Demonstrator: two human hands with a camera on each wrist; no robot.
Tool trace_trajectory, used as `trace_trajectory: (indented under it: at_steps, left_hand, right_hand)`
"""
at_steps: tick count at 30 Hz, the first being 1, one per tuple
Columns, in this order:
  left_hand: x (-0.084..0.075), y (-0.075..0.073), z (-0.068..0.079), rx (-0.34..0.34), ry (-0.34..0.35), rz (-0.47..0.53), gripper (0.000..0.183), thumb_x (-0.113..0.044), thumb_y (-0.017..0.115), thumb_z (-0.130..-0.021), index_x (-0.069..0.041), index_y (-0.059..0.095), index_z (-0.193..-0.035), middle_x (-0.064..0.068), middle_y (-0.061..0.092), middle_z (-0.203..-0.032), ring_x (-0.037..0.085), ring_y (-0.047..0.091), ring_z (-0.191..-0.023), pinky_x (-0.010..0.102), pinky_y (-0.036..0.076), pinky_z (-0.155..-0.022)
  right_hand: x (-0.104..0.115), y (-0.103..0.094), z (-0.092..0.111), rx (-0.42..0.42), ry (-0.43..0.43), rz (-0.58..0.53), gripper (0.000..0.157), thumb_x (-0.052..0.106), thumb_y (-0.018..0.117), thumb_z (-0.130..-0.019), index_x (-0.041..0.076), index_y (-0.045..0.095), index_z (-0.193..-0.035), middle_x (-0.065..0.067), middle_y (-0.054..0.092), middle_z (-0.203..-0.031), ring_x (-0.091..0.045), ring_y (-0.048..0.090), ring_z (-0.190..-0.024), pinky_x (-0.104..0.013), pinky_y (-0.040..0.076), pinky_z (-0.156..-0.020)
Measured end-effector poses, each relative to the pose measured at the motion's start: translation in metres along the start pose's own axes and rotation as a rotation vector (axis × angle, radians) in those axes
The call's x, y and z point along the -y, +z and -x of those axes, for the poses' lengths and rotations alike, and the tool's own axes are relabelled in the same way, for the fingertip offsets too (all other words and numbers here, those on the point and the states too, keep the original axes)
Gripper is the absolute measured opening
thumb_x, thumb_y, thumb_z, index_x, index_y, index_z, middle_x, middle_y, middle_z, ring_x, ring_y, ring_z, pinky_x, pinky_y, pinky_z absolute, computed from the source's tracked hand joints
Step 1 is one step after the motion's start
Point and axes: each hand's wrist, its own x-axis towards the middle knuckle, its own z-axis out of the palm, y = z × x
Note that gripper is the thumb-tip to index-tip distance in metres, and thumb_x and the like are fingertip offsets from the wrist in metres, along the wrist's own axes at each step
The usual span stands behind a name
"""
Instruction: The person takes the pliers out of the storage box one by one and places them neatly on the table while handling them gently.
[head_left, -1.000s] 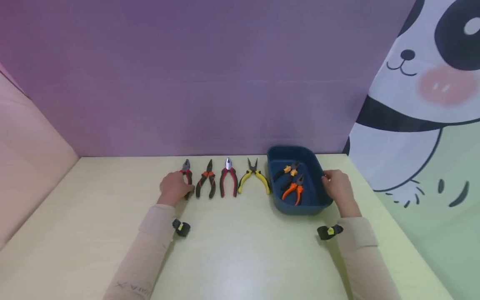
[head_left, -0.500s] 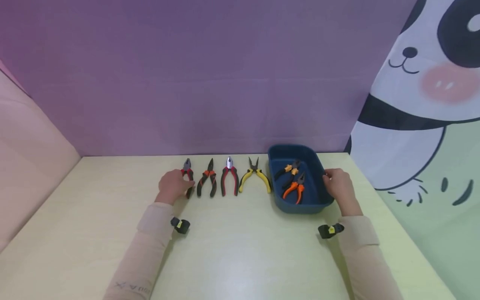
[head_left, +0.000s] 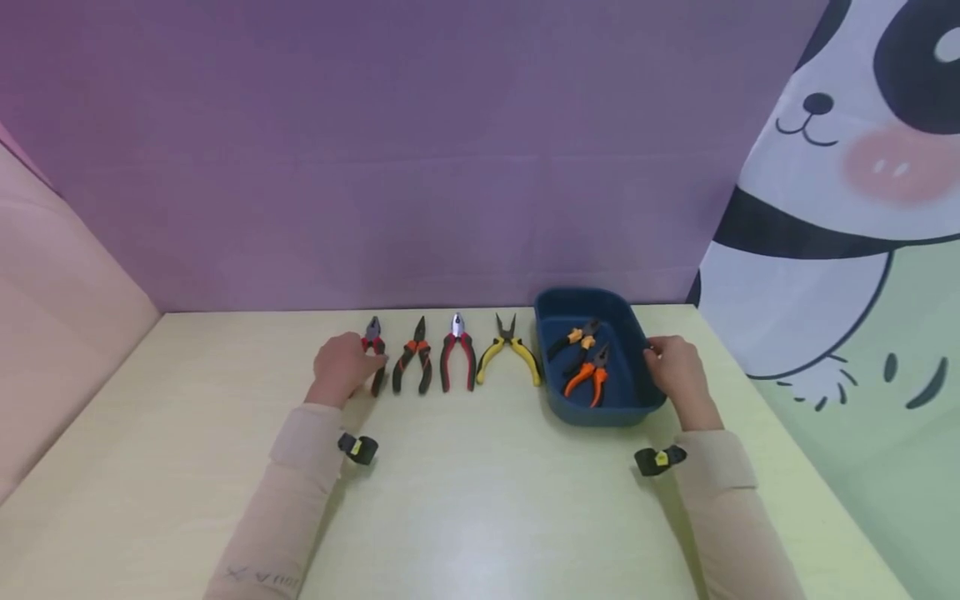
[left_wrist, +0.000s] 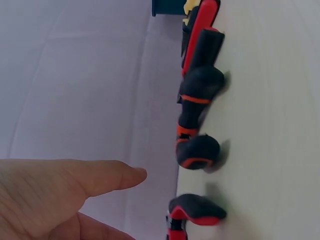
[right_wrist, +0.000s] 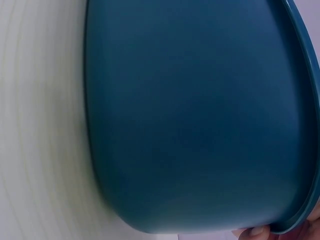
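My left hand (head_left: 341,367) hovers at the leftmost pliers (head_left: 373,328), which have red and black handles. The left wrist view shows its thumb (left_wrist: 117,177) stretched straight, apart from the handles of those pliers (left_wrist: 200,206). To their right lie black-and-orange long-nose pliers (head_left: 421,333), red-and-black pliers (head_left: 458,327) and yellow-and-black long-nose pliers (head_left: 506,337), in a row with handles spread. My right hand (head_left: 677,371) pinches the right rim of a dark blue plastic basin (head_left: 600,417). Inside it are orange-handled pliers (head_left: 600,375) and black-and-yellow-handled pliers (head_left: 577,337).
The pale wooden table (head_left: 480,500) runs back to a purple curtain (head_left: 375,167). At the right is a wall hanging (head_left: 885,333) with a panda drawing. A small black wrist camera (head_left: 358,448) sits at my left cuff, another (head_left: 660,460) at the right.
My left hand has shifted slightly up and left, uncovering more of the leftmost pliers' handles. The right hand stays on the basin's rim, and the other pliers lie as before.
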Motion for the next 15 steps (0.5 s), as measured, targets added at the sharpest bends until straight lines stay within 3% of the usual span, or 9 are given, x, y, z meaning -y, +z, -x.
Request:
trace_trajectory:
  at_steps: [8, 15]
  left_hand:
    - [-0.017, -0.004, 0.009, -0.052, 0.060, 0.007, 0.039, -0.041, 0.064, -0.086, -0.006, 0.054, -0.070, 0.005, 0.053, -0.067, 0.018, 0.050, -0.058, 0.026, 0.036, -0.045]
    - [-0.041, -0.006, 0.017, -0.055, 0.121, 0.008, 0.041, -0.043, 0.063, -0.086, -0.003, 0.055, -0.080, 0.005, 0.051, -0.069, 0.017, 0.049, -0.056, 0.026, 0.036, -0.046]
  right_hand:
    - [0.000, 0.000, 0.001, -0.003, 0.002, -0.014, 0.032, 0.006, 0.049, -0.091, -0.013, 0.058, -0.115, -0.031, 0.062, -0.107, -0.046, 0.060, -0.096, -0.053, 0.047, -0.081]
    - [0.001, 0.000, 0.001, 0.001, 0.002, -0.014, 0.032, 0.006, 0.049, -0.091, -0.013, 0.058, -0.115, -0.032, 0.062, -0.108, -0.047, 0.060, -0.097, -0.053, 0.047, -0.082]
